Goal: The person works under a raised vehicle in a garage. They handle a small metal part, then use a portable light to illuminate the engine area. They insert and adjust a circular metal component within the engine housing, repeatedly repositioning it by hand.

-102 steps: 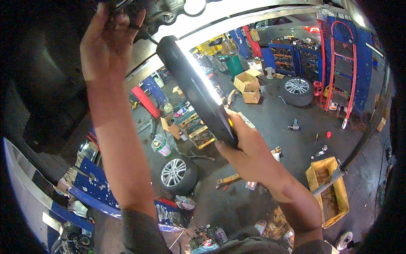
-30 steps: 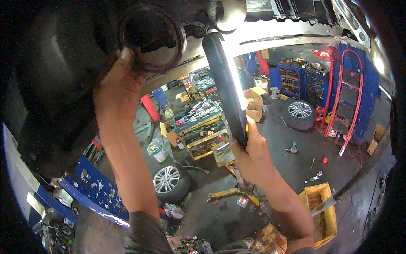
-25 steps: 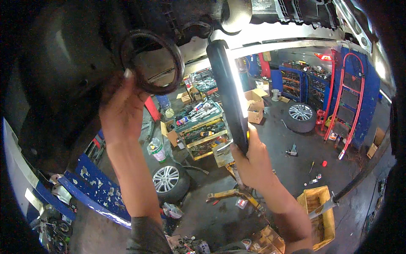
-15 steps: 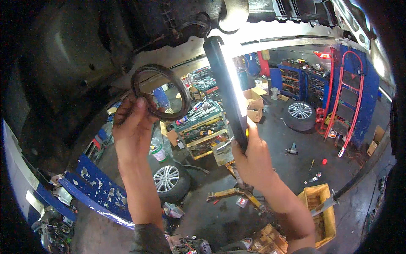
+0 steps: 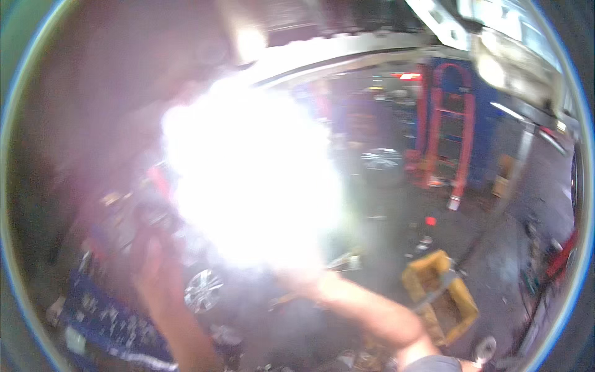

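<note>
A glaring work light (image 5: 254, 173) faces me and washes out the middle of the view. My right hand (image 5: 300, 276) is closed on its lower end, though the glare hides most of the fingers. To the left and lower, my left hand (image 5: 153, 260) is smeared by motion. A dark round blur at its fingertips looks like the thick dark ring (image 5: 155, 214) it held, still in its grip. The ring's outline is faint.
Overhead is the dark underside of a vehicle (image 5: 111, 68). A wheel (image 5: 203, 290) lies below the glare, another wheel (image 5: 380, 159) farther back. At right are a red frame (image 5: 466, 136) against a blue panel, a yellow crate (image 5: 472, 307) and a slanting pole (image 5: 517, 167).
The work light has swung left and turned its bright side toward me. Both hands have come lower and leftward in view, the left with the ring. The whole view has shifted and blurred.
</note>
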A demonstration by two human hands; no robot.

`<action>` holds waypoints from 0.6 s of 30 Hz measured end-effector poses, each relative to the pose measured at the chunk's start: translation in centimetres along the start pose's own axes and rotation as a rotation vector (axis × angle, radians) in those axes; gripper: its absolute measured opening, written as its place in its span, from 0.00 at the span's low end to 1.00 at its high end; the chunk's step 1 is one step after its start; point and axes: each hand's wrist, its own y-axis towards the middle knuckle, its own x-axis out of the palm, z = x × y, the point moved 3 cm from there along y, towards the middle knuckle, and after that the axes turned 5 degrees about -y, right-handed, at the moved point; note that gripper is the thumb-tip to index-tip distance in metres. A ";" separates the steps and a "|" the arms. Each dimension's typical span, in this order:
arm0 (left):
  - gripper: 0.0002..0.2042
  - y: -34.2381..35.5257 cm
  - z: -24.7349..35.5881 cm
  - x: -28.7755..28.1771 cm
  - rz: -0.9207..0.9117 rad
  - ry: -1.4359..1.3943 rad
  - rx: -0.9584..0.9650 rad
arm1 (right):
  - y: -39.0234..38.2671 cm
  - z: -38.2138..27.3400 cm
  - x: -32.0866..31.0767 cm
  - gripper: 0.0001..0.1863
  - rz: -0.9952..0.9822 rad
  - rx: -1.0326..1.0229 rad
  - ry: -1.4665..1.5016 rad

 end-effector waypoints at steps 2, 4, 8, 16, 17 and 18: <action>0.20 -1.9 -1.1 0.4 -0.005 0.369 0.398 | -0.6 0.3 1.6 0.28 -0.020 0.129 0.145; 0.17 -3.5 -2.5 2.1 -0.175 -0.233 0.453 | -0.8 0.5 2.3 0.34 0.086 0.192 0.269; 0.15 -9.1 -1.9 2.8 -0.412 -0.326 0.295 | -0.9 1.2 2.5 0.45 0.078 0.326 0.463; 0.12 -17.0 9.1 5.4 -0.637 -0.586 0.285 | -6.8 3.8 -3.2 0.58 -0.046 0.601 0.347; 0.12 -17.3 10.4 6.2 -0.683 -0.674 0.358 | -8.2 4.1 -4.2 0.57 -0.014 0.611 0.288; 0.12 -17.7 11.7 7.0 -0.727 -0.760 0.430 | -9.6 4.3 -5.5 0.57 0.028 0.569 0.218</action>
